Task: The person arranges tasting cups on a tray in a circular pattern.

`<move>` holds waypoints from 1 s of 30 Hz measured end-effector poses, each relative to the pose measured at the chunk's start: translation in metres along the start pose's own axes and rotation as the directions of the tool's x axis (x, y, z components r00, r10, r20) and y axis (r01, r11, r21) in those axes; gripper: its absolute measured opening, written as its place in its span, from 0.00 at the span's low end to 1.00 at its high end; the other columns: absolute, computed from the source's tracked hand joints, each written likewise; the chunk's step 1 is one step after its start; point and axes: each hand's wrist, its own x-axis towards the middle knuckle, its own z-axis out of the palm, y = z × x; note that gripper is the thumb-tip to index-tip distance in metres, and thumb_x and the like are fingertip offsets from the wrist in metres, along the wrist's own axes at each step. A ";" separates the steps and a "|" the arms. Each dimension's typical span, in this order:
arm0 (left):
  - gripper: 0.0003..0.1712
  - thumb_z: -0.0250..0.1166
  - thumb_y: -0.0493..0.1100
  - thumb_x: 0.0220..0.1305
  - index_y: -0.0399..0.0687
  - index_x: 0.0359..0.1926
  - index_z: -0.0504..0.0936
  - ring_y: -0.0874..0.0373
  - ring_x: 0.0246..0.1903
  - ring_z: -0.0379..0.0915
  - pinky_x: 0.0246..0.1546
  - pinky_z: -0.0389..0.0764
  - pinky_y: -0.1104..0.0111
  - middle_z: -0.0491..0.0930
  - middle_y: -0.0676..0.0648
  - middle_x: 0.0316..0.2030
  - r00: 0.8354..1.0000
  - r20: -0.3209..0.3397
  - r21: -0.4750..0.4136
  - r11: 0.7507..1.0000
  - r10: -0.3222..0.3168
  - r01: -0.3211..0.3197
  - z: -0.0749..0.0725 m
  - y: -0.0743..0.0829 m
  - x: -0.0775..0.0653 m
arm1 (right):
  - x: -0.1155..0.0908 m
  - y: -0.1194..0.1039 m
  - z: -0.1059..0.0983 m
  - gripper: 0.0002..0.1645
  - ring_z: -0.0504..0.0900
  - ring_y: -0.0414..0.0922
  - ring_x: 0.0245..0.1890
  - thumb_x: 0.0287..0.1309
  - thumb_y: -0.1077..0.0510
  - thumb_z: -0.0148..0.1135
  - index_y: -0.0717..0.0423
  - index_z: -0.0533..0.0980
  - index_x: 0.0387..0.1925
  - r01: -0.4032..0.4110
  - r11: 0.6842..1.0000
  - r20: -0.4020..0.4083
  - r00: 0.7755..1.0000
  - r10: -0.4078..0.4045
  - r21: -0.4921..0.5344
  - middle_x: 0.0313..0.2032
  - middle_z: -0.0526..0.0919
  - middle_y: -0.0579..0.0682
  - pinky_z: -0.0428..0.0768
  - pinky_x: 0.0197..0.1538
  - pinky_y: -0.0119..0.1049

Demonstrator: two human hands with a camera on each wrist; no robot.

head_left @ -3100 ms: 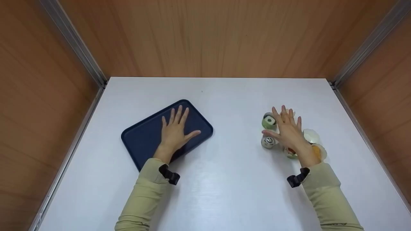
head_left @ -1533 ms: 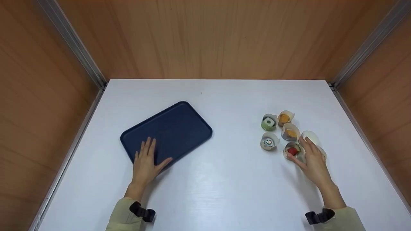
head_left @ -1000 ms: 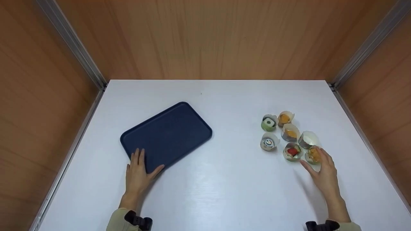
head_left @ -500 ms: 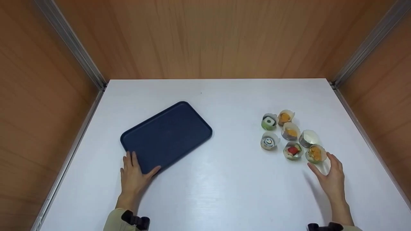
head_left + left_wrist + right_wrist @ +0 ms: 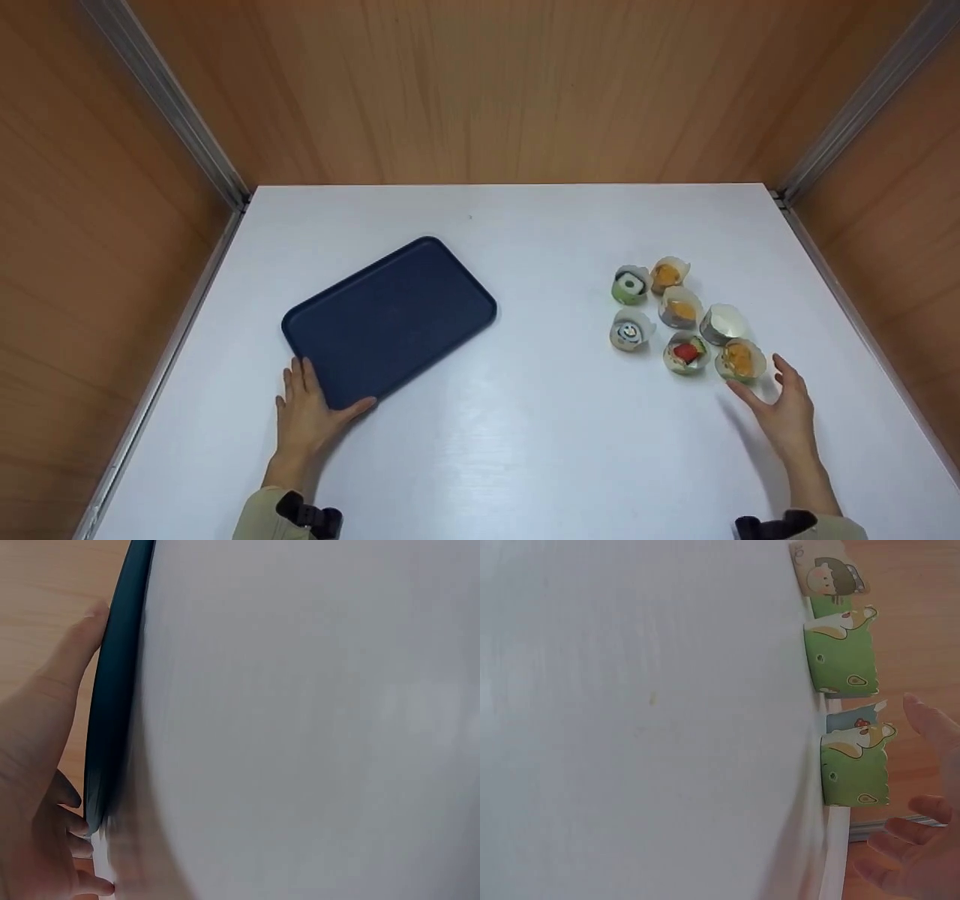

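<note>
A dark blue rectangular tray [image 5: 390,322] lies at an angle on the left. My left hand [image 5: 304,416] is at its near corner, fingers along the left edge and thumb along the front edge. In the left wrist view the thumb lies close to the tray's rim [image 5: 116,705]. My right hand [image 5: 787,412] is spread just right of a green paper cup with orange filling [image 5: 739,361], holding nothing. In the right wrist view that cup [image 5: 856,771] stands upright beside the thumb. Next to it is a cup with a red piece inside [image 5: 685,354].
Several more paper cups cluster there: a white-topped one [image 5: 724,324], two orange-filled ones [image 5: 680,309] [image 5: 667,276], a green one [image 5: 629,286] and a grey one with a face-like pattern [image 5: 628,332]. Wooden panels [image 5: 480,90] enclose the white table [image 5: 525,450].
Both hands have drawn back towards me: the left from over the tray to its near corner, the right from above the cups to beside the nearest orange-filled one. Tray and cups stay put.
</note>
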 end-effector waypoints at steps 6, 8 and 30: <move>0.76 0.61 0.76 0.32 0.25 0.64 0.38 0.35 0.63 0.32 0.54 0.43 0.37 0.37 0.27 0.64 0.999 -0.012 0.005 0.999 0.031 -0.031 0.000 -0.002 0.000 | 0.008 0.001 0.000 0.54 0.55 0.67 0.58 0.49 0.47 0.63 0.72 0.45 0.63 0.032 0.999 0.031 0.999 -0.033 0.019 0.61 0.52 0.72 0.59 0.55 0.59; 0.76 0.61 0.76 0.32 0.25 0.64 0.38 0.35 0.63 0.32 0.54 0.43 0.37 0.37 0.27 0.64 0.999 -0.005 0.005 0.999 0.036 -0.036 -0.001 -0.003 0.001 | 0.010 0.002 0.000 0.54 0.56 0.68 0.57 0.49 0.48 0.64 0.73 0.45 0.63 0.046 0.999 0.036 0.998 -0.047 0.025 0.60 0.52 0.72 0.60 0.55 0.59; 0.75 0.64 0.74 0.32 0.27 0.65 0.38 0.35 0.63 0.35 0.57 0.42 0.41 0.37 0.29 0.65 0.996 0.010 -0.044 0.996 0.083 -0.083 -0.004 -0.006 0.008 | 0.024 0.011 0.004 0.55 0.62 0.64 0.54 0.48 0.43 0.62 0.68 0.45 0.64 -0.017 0.999 0.099 0.995 0.013 0.045 0.57 0.57 0.72 0.66 0.53 0.52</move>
